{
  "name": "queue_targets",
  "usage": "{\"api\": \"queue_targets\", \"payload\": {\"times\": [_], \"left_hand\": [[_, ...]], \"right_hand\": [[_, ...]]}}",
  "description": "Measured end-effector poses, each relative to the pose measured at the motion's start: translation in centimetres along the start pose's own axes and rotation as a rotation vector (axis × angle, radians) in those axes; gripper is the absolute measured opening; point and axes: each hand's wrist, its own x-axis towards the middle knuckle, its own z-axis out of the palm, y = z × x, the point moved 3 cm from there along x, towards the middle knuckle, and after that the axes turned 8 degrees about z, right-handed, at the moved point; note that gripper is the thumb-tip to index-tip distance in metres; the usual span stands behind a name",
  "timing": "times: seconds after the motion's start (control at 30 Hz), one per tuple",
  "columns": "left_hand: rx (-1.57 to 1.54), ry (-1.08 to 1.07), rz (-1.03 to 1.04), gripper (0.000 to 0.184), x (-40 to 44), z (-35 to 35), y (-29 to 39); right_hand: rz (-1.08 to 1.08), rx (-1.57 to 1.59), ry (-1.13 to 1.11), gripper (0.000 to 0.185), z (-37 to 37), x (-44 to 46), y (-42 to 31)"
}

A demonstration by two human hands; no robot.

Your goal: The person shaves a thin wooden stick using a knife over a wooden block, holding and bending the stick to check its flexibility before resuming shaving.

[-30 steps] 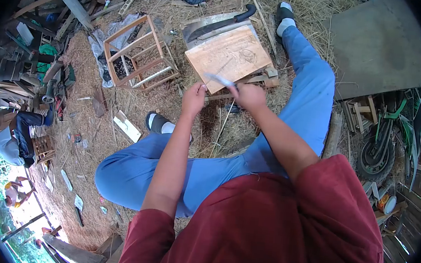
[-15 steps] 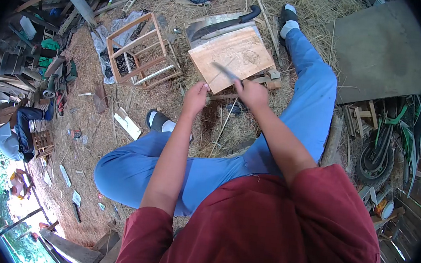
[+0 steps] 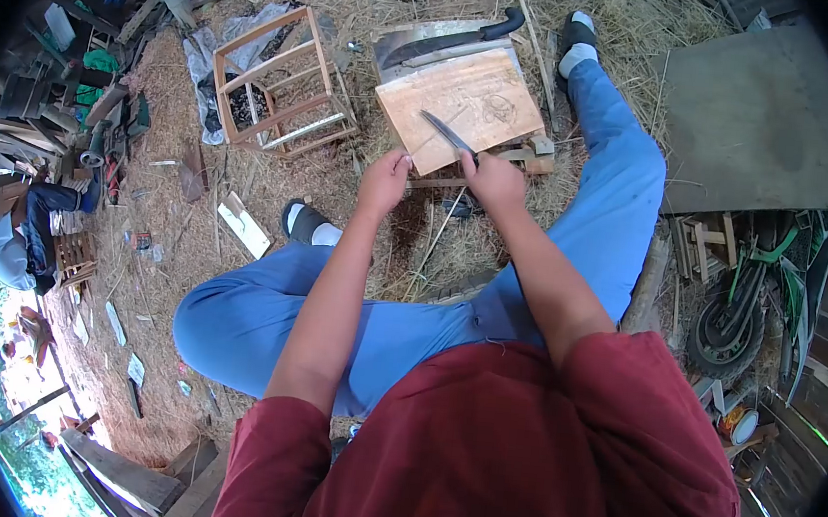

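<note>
My right hand point(image 3: 495, 182) is closed round the handle of a knife point(image 3: 445, 132), whose blade lies over a light wooden board point(image 3: 488, 93). At the board's near left corner, my left hand point(image 3: 384, 181) pinches the end of a thin strip point(image 3: 434, 140) that runs up across the board under the blade. A machete point(image 3: 453, 41) with a black handle rests on a grey plank behind the board. Small wood blocks point(image 3: 539, 159) sit beneath the board's right side.
A wooden frame point(image 3: 277, 79) stands left of the board. A metal sheet point(image 3: 761, 117) and a motorcycle wheel point(image 3: 726, 335) are at the right. A seated person point(image 3: 12, 233) is at the far left. Straw and scraps cover the ground.
The knife was blurred by motion over the board and now shows sharply, its blade on the strip. The whole view has shifted slightly. Both hands keep their hold.
</note>
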Motion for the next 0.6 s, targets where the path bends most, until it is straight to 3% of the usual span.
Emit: {"api": "queue_targets", "payload": {"times": [0.03, 0.1, 0.2, 0.3, 0.33, 0.37, 0.43, 0.5, 0.57, 0.6], "left_hand": [[0.007, 0.005, -0.006, 0.027, 0.0, 0.1, -0.3], [0.020, -0.001, -0.009, 0.027, -0.1, -0.1, -0.7], [-0.093, -0.033, -0.070, 0.026, 0.1, 0.2, -0.8], [-0.094, 0.002, -0.054, 0.025, 0.0, -0.1, -0.7], [-0.053, -0.002, -0.051, 0.025, 0.0, -0.1, -0.7], [-0.014, -0.005, -0.049, 0.024, 0.0, -0.1, -0.7], [-0.048, 0.001, -0.054, 0.025, -0.2, -0.1, -0.1], [-0.076, 0.006, -0.059, 0.025, -0.1, 0.0, -0.4], [-0.059, 0.005, -0.027, 0.025, 0.1, 0.1, -1.2], [-0.063, 0.005, -0.028, 0.025, 0.0, 0.1, -1.0]], "right_hand": [[-0.003, -0.001, -0.003, 0.061, 0.0, -0.3, 0.0], [-0.252, -0.079, -0.079, 0.061, 0.4, -1.6, -0.9], [-0.055, 0.022, -0.024, 0.062, 0.4, -0.1, 0.5], [-0.059, 0.040, 0.044, 0.063, 1.3, 0.0, 0.5], [-0.240, -0.098, -0.067, 0.063, 0.4, -1.0, 0.1], [-0.238, -0.100, -0.068, 0.063, 0.5, -0.7, 0.3], [0.053, -0.002, 0.018, 0.063, 0.0, 1.0, 1.6], [0.102, -0.006, 0.024, 0.063, -0.2, 0.9, 2.2], [-0.208, -0.086, 0.001, 0.065, 0.0, -0.8, 1.2], [-0.193, -0.088, -0.010, 0.065, -0.2, -0.8, 1.3]]}}
